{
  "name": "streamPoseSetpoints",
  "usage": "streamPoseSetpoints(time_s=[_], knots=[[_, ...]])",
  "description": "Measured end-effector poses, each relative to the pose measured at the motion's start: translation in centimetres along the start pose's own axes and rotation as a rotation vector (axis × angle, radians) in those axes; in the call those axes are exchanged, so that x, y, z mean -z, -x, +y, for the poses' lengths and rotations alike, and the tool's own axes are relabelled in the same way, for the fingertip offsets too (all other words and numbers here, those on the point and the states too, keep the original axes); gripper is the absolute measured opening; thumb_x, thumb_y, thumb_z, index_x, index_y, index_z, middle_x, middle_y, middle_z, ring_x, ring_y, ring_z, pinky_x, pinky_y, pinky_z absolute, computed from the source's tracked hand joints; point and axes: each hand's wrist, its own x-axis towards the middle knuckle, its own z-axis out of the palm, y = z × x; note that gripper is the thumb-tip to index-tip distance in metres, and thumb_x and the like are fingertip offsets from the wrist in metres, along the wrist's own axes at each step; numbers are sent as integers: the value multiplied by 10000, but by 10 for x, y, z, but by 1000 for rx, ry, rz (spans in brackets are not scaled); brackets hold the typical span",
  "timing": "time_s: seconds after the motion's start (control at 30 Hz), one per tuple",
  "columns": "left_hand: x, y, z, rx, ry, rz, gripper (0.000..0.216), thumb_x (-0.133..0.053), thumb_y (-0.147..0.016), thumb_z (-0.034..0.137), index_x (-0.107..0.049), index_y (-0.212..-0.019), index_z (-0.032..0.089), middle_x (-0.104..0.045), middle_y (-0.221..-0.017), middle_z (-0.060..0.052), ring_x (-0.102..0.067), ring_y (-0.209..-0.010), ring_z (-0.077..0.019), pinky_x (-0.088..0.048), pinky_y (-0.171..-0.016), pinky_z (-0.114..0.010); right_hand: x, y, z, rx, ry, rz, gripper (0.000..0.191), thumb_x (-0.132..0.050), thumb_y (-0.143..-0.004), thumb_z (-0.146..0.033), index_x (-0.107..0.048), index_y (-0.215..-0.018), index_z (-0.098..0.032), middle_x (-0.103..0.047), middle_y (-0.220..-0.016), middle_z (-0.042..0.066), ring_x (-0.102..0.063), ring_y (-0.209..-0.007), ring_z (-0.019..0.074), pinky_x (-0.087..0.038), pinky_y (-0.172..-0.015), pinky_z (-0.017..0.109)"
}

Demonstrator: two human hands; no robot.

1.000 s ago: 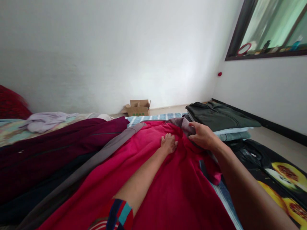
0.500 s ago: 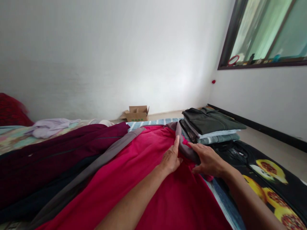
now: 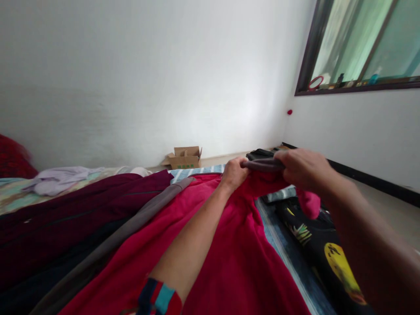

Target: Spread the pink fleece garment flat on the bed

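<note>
Over the bed, both hands pinch the grey hem [image 3: 262, 165] of the red garment [image 3: 210, 245]: left hand [image 3: 234, 173] and right hand [image 3: 303, 168] clamped on it, lifting that edge.

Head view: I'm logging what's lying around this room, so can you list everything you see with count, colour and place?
Red garment: one, bright red with a grey edge band, spread over the bed, far edge lifted.
Maroon garment: one, dark red, left of it.
Lilac cloth: one, pale purple, far left on the bed.
Red cushion: one, left edge.
Folded clothes: a stack, dark and pale blue, mostly hidden behind the hands.
Fruit-print blanket: one, black with yellow, right.
Cardboard box: one, brown, on the floor by the wall.
Window: one, dark frame, upper right.
Left hand: gripping the grey edge band.
Right hand: gripping the same band.
</note>
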Motion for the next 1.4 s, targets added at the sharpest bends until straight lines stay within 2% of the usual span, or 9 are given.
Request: streamPoseSetpoints(time_s=[0.17,0.27,0.37,0.57,0.7,0.83,0.97,1.2,1.4], knots=[[-38,-23,8,-106,368,-102,682,-608,-711,163,-364,-1346,128,-598,-1168,-130,-598,-1004,-191,-479,-837,-292,1,-57,55,-257,36,159,309,-416,-817,-131,-619,-1017,-12,-572,-1074,231,-482,-1097,329,-337,-820,403],[-44,4,-10,-107,216,-225,557,-599,-740,198,-463,-1275,124,-585,-1205,-136,-576,-1077,-220,-462,-899,-323,-30,-56,67,-278,58,212,301,-467,-810,-134,-601,-1054,-16,-555,-1131,229,-455,-1130,331,-331,-856,412],[-30,48,-28,-74,-63,-391,295,-554,-781,223,-616,-1059,144,-654,-1083,-91,-606,-1016,-225,-457,-911,-343,-57,-31,54,-258,-36,148,299,-478,-838,-239,-620,-1079,-133,-631,-1022,149,-573,-981,275,-398,-763,339],[17,151,-32,-79,-331,-540,237,-515,-814,220,-626,-1012,151,-669,-1042,-80,-615,-985,-205,-461,-914,-328,-114,27,-6,-139,-361,-188,263,-492,-805,-370,-693,-799,-201,-681,-836,98,-636,-849,246,-414,-665,286],[42,229,-27,-119,-445,-517,357,-563,-812,286,-571,-1147,163,-589,-1231,-117,-544,-1139,-232,-446,-963,-351,-162,46,-40,-251,-512,-362,244,-556,-753,-376,-678,-740,-166,-685,-850,142,-644,-880,282,-440,-706,320],[47,300,-37,-355,-537,-506,600,-628,-752,464,-472,-1262,189,-517,-1319,-136,-500,-1190,-266,-438,-976,-370,-192,49,-55,-362,-592,-379,303,-587,-735,-436,-663,-748,-143,-677,-859,170,-645,-866,308,-466,-689,353],[36,346,-53,-507,-666,-425,376,-529,-835,279,-492,-1208,243,-554,-1286,-78,-519,-1159,-226,-422,-977,-334,-205,46,-58,-461,-739,-373,189,-626,-713,-345,-636,-694,-158,-650,-650,83,-646,-669,212,-462,-558,257],[24,370,-38,-483,-844,-342,305,-455,-869,253,-535,-1157,194,-605,-1197,-81,-530,-1109,-230,-409,-962,-383,-218,49,-65,-575,-946,-270,139,-586,-757,-270,-608,-777,-134,-575,-530,5,-556,-482,123,-386,-409,190],[24,355,-9,-353,-847,-456,348,-384,-877,177,-520,-1197,151,-625,-1126,-136,-564,-1034,-259,-455,-877,-389,-207,56,-63,-530,-850,-238,183,-538,-781,-300,-631,-761,-143,-659,-717,76,-639,-722,189,-456,-572,227]])
